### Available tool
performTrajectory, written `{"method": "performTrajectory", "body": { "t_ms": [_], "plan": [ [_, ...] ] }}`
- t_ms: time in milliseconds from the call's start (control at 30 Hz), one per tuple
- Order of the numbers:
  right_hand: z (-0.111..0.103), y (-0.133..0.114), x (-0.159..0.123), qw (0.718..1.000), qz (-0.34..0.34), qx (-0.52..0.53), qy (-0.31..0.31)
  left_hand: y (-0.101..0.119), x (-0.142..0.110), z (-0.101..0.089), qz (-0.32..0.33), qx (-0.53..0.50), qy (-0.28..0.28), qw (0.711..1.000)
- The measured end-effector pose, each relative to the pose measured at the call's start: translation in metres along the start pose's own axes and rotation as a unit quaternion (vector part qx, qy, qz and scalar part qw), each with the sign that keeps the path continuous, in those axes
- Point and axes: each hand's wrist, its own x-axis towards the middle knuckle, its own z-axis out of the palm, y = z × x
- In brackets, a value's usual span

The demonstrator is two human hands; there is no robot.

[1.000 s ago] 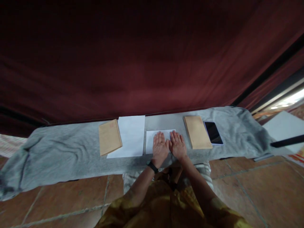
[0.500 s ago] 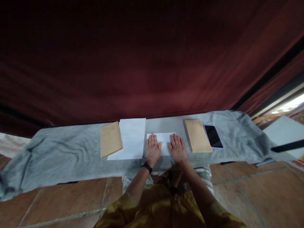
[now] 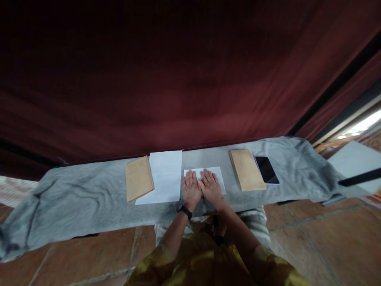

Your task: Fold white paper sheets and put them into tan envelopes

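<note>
A folded white sheet of paper (image 3: 219,178) lies on the grey cloth in front of me. My left hand (image 3: 191,190) rests flat on its left part, fingers stretched forward. Beside it, my right hand (image 3: 212,188) presses flat on the middle of the paper, its thumb side close against the left hand. The paper's right end shows past my right fingers, while much of its near part is hidden under both palms. Left of my hands are white sheets (image 3: 166,176), with brown envelopes (image 3: 138,177) overlapping their left side.
To the right lies a stack of brown envelopes (image 3: 247,171), with a dark-screened phone (image 3: 267,171) against it. Grey cloth (image 3: 80,198) covers the narrow bench. A dark red curtain (image 3: 178,99) hangs behind it, and a white panel (image 3: 357,163) stands far right.
My right hand has slid left across the paper, from its right end to next to my left hand. The left hand stays in nearly the same place.
</note>
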Motion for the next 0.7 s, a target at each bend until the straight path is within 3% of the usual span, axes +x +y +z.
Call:
{"method": "performTrajectory", "body": {
  "t_ms": [300, 500, 700],
  "plan": [
    [-0.012, 0.037, -0.017, 0.997, 0.061, -0.04, 0.018, 0.001, 0.0, -0.001, -0.007, -0.025, 0.023, 0.999],
    [-0.013, 0.041, -0.021, 0.996, 0.065, -0.045, 0.03, 0.001, -0.023, -0.004, -0.041, -0.065, 0.073, 0.994],
    [-0.013, 0.039, -0.021, 0.996, 0.062, -0.053, 0.029, -0.012, -0.017, -0.017, -0.11, -0.135, -0.019, 0.985]
  ]
}}
